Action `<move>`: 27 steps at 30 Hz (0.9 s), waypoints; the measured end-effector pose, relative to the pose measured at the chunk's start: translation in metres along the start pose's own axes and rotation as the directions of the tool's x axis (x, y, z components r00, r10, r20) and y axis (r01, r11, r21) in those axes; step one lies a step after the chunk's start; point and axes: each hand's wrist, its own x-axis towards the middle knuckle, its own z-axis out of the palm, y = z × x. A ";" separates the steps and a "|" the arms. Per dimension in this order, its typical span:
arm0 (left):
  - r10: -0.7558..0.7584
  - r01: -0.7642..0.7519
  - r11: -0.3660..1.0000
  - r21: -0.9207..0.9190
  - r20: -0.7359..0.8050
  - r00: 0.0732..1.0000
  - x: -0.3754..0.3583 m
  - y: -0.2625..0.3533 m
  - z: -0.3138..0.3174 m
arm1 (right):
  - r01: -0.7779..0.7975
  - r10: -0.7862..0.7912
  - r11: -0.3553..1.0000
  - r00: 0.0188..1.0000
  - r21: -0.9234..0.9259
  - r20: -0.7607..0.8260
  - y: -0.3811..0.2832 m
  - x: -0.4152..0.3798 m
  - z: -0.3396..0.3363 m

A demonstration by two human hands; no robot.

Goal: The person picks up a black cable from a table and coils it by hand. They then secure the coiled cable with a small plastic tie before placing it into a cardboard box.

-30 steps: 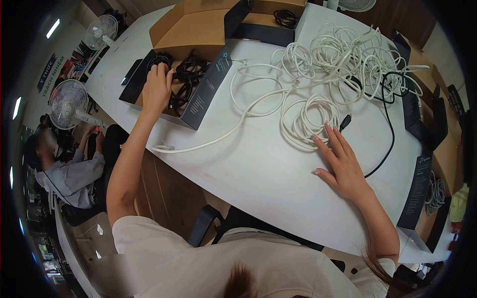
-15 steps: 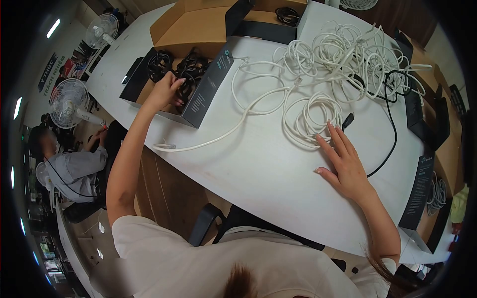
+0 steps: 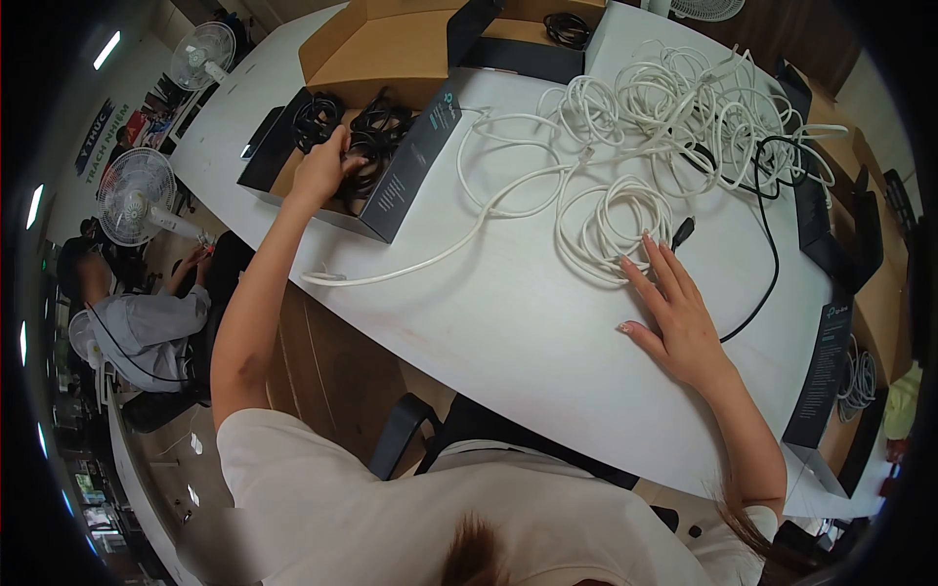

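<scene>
My left hand reaches into an open black box, over black cable bundles. Its visible fingers are apart against the black cables, and some fingertips are hard to make out. On the white table, my right hand lies with fingers spread, its fingertips touching the lower right edge of a coiled white cable. A black cable plug lies just beyond those fingertips.
A tangle of white cables covers the back right. Another box holds a black coil. At the right, a box stands by a grey cable coil. A seated person and fans are at left.
My left hand has shifted slightly up within the box, and its fingers have moved over the black cables. My right hand stays almost still on the white coil.
</scene>
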 end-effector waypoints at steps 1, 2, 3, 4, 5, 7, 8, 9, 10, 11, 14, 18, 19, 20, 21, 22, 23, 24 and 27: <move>0.085 -0.067 0.971 0.230 -0.072 0.994 0.002 -0.006 0.005 | 0.004 -0.004 1.000 1.000 -0.002 -0.005 0.000 -0.001 0.001; 0.090 -0.080 0.987 0.141 -0.068 0.994 0.007 -0.011 0.008 | 0.004 -0.004 1.000 1.000 0.002 -0.006 0.000 -0.001 0.001; 0.097 -0.092 0.990 0.110 -0.047 0.994 0.007 -0.007 0.007 | 0.004 -0.004 1.000 1.000 0.007 -0.007 0.000 0.000 0.000; 0.105 -0.103 0.992 0.078 -0.025 0.994 0.006 -0.003 0.006 | 0.003 -0.003 1.000 1.000 0.011 -0.007 0.000 -0.001 0.000; 0.112 -0.112 0.993 0.047 -0.004 0.994 0.004 0.000 0.005 | 0.002 -0.002 1.000 1.000 0.012 -0.006 0.000 -0.001 -0.001; 0.228 -0.222 0.971 -0.090 0.056 0.972 0.000 0.008 -0.001 | 0.004 -0.004 1.000 1.000 0.018 -0.008 0.000 -0.001 -0.002; 0.285 -0.270 0.950 -0.158 0.079 0.955 -0.002 0.009 -0.003 | 0.006 -0.006 1.000 1.000 0.013 -0.010 0.000 -0.001 -0.001; 0.312 -0.292 0.930 -0.223 0.059 0.948 -0.003 0.007 -0.002 | 0.009 -0.009 1.000 1.000 0.008 -0.012 0.001 -0.001 -0.001; 0.337 -0.313 0.905 -0.287 0.037 0.941 -0.004 0.004 0.001 | 0.011 -0.010 1.000 1.000 0.003 -0.014 0.001 -0.001 0.000; 0.361 -0.333 0.875 -0.350 0.014 0.933 -0.003 0.002 0.002 | 0.011 -0.011 1.000 1.000 0.003 -0.014 0.001 -0.001 0.000; 0.442 -0.439 0.857 -0.269 -0.053 0.895 -0.001 0.005 -0.002 | 0.009 -0.008 1.000 1.000 0.005 -0.009 0.000 -0.001 -0.001; 0.470 -0.463 0.846 -0.263 -0.041 0.882 0.002 0.010 -0.010 | 0.000 0.000 1.000 1.000 -0.002 -0.003 0.000 0.000 -0.001; 0.434 -0.396 0.836 -0.381 0.015 0.901 0.002 0.008 -0.009 | 0.000 0.000 1.000 1.000 -0.007 -0.001 0.000 0.000 0.000; 0.404 -0.320 0.808 -0.494 0.070 0.912 0.004 0.006 -0.006 | 0.002 -0.002 1.000 1.000 0.000 0.000 0.000 0.001 -0.001; 0.383 -0.237 0.763 -0.601 0.125 0.915 0.007 0.003 -0.002 | 0.003 -0.003 1.000 1.000 0.001 0.002 -0.001 0.001 -0.001; 0.390 -0.210 0.749 -0.628 0.163 0.906 0.012 0.002 -0.003 | 0.001 -0.001 1.000 1.000 -0.002 0.007 0.000 0.001 -0.001; 0.362 -0.180 0.744 -0.644 0.161 0.918 0.013 0.001 -0.002 | 0.007 -0.007 1.000 1.000 -0.002 0.008 0.000 0.002 -0.002; 0.374 -0.231 0.777 -0.585 0.135 0.918 0.013 0.002 0.000 | 0.009 -0.009 1.000 1.000 -0.001 0.009 0.000 0.002 -0.001; 0.356 -0.331 0.856 -0.397 -0.010 0.934 0.007 0.009 -0.001 | 0.007 -0.007 1.000 1.000 -0.008 0.016 0.001 0.002 -0.002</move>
